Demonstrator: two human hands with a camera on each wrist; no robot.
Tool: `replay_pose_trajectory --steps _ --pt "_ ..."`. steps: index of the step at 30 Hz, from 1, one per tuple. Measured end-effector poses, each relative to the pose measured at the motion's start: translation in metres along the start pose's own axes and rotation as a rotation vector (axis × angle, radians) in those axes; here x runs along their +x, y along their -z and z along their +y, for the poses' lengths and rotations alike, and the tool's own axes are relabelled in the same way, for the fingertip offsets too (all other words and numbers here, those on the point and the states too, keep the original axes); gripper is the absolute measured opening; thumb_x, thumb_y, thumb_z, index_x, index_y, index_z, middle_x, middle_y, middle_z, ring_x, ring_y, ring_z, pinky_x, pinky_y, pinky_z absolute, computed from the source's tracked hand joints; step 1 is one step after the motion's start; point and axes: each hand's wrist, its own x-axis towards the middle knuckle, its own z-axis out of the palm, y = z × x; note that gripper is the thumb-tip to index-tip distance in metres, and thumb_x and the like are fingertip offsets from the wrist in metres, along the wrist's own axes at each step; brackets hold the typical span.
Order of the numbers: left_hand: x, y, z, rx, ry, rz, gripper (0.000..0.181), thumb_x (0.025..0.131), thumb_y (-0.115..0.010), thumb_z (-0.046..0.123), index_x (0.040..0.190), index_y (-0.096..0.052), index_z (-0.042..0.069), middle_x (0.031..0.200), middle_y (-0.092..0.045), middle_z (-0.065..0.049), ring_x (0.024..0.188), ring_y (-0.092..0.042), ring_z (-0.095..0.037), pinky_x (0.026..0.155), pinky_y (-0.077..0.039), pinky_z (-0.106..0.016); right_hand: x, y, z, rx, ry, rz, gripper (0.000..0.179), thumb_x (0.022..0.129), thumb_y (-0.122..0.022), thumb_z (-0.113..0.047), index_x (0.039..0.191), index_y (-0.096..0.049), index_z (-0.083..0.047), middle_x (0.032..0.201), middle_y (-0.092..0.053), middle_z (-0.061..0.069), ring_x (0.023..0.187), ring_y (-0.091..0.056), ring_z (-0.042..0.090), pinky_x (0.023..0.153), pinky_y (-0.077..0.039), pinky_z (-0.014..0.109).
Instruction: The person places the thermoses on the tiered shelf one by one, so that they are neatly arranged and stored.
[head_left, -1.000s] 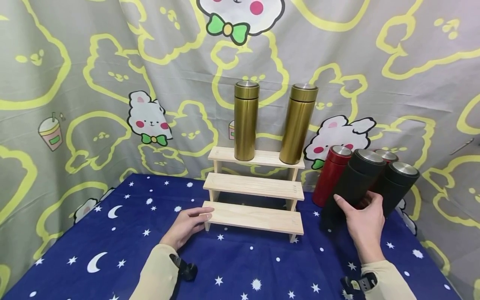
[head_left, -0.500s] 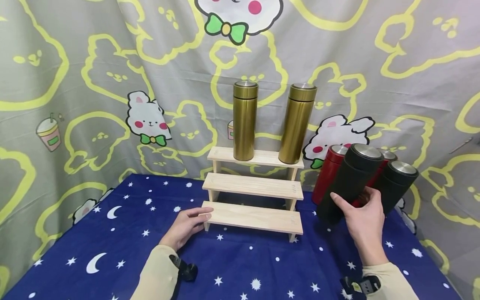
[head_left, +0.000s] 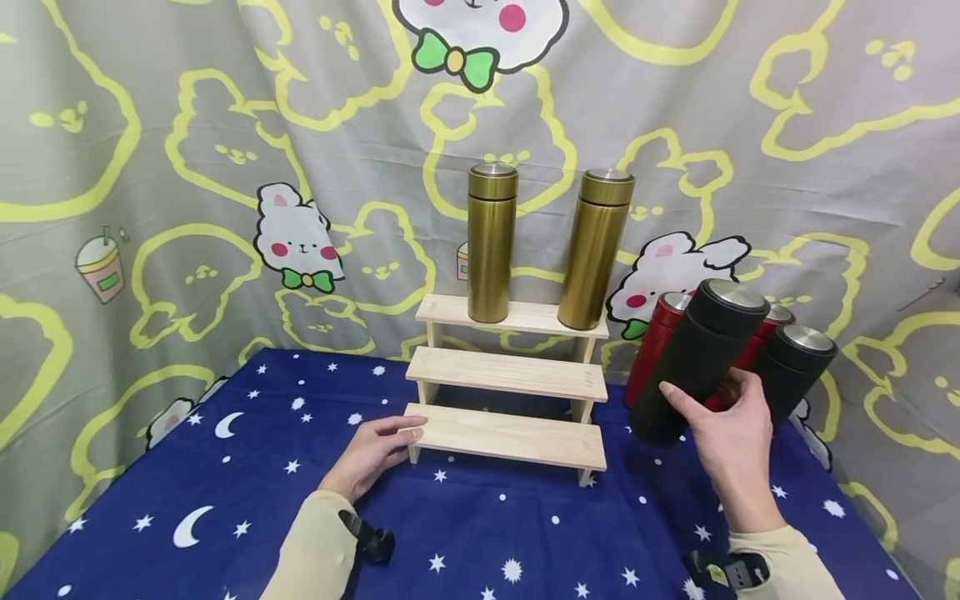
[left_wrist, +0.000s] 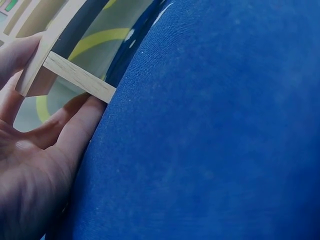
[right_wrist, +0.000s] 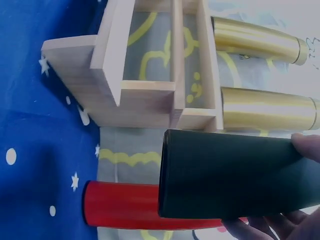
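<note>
My right hand (head_left: 738, 442) grips a black vacuum flask (head_left: 701, 362), which leans with its steel-topped lid up and to the right. In the right wrist view the black flask's base (right_wrist: 162, 175) is off the table. My left hand (head_left: 371, 454) holds the left end of the lowest step of a three-step wooden display stand (head_left: 510, 433). The left wrist view shows a digit over the board and straight fingers (left_wrist: 82, 122) against the leg. Two gold vacuum flasks (head_left: 491, 250) (head_left: 596, 250) stand on the top step.
Right of the stand are a red flask (head_left: 648, 354), a second red flask (head_left: 757, 342) mostly hidden, and another black flask (head_left: 795, 367). A blue star-and-moon cloth (head_left: 285, 433) covers the table. Behind hangs a grey patterned curtain (head_left: 360, 158).
The black flask in my right hand has risen and shifted slightly left, away from the other black flask. My left hand stays on the stand's lowest step.
</note>
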Motion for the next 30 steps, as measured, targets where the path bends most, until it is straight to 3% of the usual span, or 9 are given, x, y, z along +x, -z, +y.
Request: replay_pose_trajectory --steps 4,13,22,26,30 --pt "0.001 0.001 -0.002 0.001 0.006 0.004 0.033 0.086 -0.077 0.016 0.116 -0.072 0.003 0.134 -0.055 -0.017 0.112 -0.060 -0.027 0.095 -0.049 -0.043 -0.001 0.001 -0.005 0.016 0.005 -0.007 0.071 0.081 -0.082 -0.031 0.137 -0.045 -0.010 0.128 -0.054 0.008 0.106 -0.049 0.019 0.083 -0.040 0.031" --pt "0.001 0.001 -0.003 0.010 -0.008 0.003 0.034 0.086 -0.078 0.017 0.116 -0.072 0.003 0.134 -0.054 -0.018 0.112 -0.060 -0.028 0.095 -0.050 -0.043 -0.006 0.001 -0.022 0.035 0.026 -0.059 0.076 0.083 -0.080 -0.032 0.145 -0.042 -0.015 0.136 -0.053 0.009 0.117 -0.049 0.024 0.095 -0.041 0.043" --pt "0.004 0.002 -0.004 -0.011 -0.009 0.011 0.032 0.086 -0.078 0.015 0.115 -0.073 0.004 0.133 -0.056 -0.015 0.111 -0.060 -0.026 0.094 -0.050 -0.042 -0.010 -0.007 -0.035 0.053 0.090 -0.099 0.074 0.083 -0.080 -0.032 0.145 -0.043 -0.013 0.129 -0.055 0.009 0.107 -0.048 0.019 0.083 -0.038 0.033" --pt "0.004 0.002 -0.003 -0.007 -0.012 0.015 0.032 0.085 -0.078 0.016 0.115 -0.073 0.004 0.133 -0.056 -0.015 0.112 -0.060 -0.026 0.095 -0.050 -0.043 -0.012 -0.013 -0.041 0.107 0.124 -0.118 0.071 0.082 -0.082 -0.028 0.143 -0.047 -0.013 0.125 -0.057 0.007 0.107 -0.050 0.017 0.084 -0.039 0.030" --pt "0.003 0.001 -0.004 0.015 -0.012 0.010 0.032 0.086 -0.078 0.018 0.115 -0.073 0.004 0.132 -0.057 -0.015 0.112 -0.060 -0.027 0.095 -0.050 -0.043 -0.015 -0.016 -0.045 0.150 0.118 -0.167 0.071 0.083 -0.081 -0.026 0.143 -0.046 -0.013 0.127 -0.056 0.007 0.111 -0.049 0.017 0.092 -0.039 0.036"
